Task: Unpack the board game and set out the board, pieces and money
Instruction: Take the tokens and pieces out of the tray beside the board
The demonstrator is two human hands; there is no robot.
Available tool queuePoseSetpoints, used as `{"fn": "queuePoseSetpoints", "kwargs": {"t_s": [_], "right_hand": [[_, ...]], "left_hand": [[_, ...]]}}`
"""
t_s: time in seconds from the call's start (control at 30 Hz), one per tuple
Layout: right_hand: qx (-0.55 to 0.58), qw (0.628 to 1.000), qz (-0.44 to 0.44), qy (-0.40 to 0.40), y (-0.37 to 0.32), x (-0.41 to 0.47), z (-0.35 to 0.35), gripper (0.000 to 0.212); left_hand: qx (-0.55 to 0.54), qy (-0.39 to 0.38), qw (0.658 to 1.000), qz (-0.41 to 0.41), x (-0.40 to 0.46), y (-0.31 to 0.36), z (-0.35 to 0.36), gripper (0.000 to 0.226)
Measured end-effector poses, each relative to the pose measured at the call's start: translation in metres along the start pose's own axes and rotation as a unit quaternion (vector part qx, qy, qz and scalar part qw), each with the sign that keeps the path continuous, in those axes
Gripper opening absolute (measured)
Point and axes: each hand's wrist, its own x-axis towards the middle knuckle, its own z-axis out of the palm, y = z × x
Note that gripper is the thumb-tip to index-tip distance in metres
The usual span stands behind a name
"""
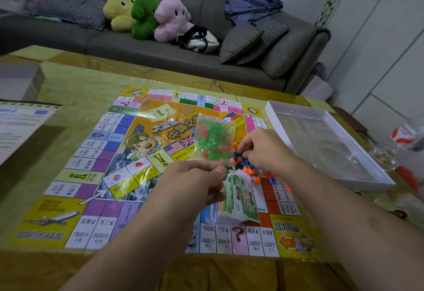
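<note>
On table (pixel 68 89), board (pixel 110 153) laid flat, box tray (pixel 275 116) emptied; left hand (pixel 195 180) pinches bag of houses (pixel 214 139), right hand (pixel 263 148) picks loose tokens (pixel 249 169); money (pixel 241 196) still stacked, pcs unsorted.

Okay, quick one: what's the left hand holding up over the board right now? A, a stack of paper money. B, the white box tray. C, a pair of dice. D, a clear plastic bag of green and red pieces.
D: the left hand pinches the bottom edge of the clear plastic bag of green and red pieces, held upright above the colourful game board.
</note>
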Motion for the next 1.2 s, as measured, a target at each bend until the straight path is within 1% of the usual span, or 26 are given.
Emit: {"fn": "queuePoseSetpoints", "kwargs": {"t_s": [0.17,0.23,0.33,0.43,0.57,0.67,0.73,0.83,1.03,1.13,1.2], "right_hand": [[-0.005,1.000,0.009,-0.001,0.002,-0.001,-0.001,0.028],[0.010,1.000,0.011,0.006,0.004,-0.002,0.000,0.025],[0.067,0.997,0.018,0.034,0.008,-0.006,-0.003,0.022],[0.143,0.988,0.028,0.055,0.013,-0.010,-0.009,0.024],[0.233,0.970,0.051,0.037,0.017,-0.018,-0.015,0.028],[0.245,0.968,0.044,0.021,0.018,-0.021,-0.015,0.025],[0.229,0.972,0.037,0.025,0.018,-0.020,-0.012,0.023],[0.185,0.981,0.022,0.061,0.018,-0.013,-0.006,0.021],[0.052,0.994,0.020,0.089,0.020,-0.007,0.005,0.028],[-0.010,0.998,0.010,0.054,0.019,-0.010,0.003,0.026],[-0.026,0.999,0.004,0.029,0.017,-0.013,0.001,0.028]], "left_hand": [[0.003,-0.005,1.000,0.003,-0.002,0.001,0.001,0.005],[0.003,0.000,1.000,0.004,-0.003,-0.001,0.000,0.007],[0.001,0.000,1.000,0.003,-0.003,-0.001,0.000,0.008],[0.000,-0.006,1.000,0.005,-0.003,-0.001,0.000,0.006],[-0.001,-0.008,1.000,0.002,-0.003,0.000,0.000,0.006],[-0.002,-0.009,1.000,0.002,-0.002,-0.001,0.000,0.006],[-0.001,-0.010,1.000,0.002,-0.002,-0.001,0.000,0.007],[-0.001,-0.009,1.000,0.000,-0.002,-0.001,0.000,0.006],[-0.007,-0.010,1.000,-0.001,-0.001,-0.001,-0.001,0.005],[-0.008,-0.005,1.000,0.000,-0.001,0.000,0.000,0.004],[-0.006,-0.005,1.000,-0.001,-0.001,0.000,0.000,0.004]]}}
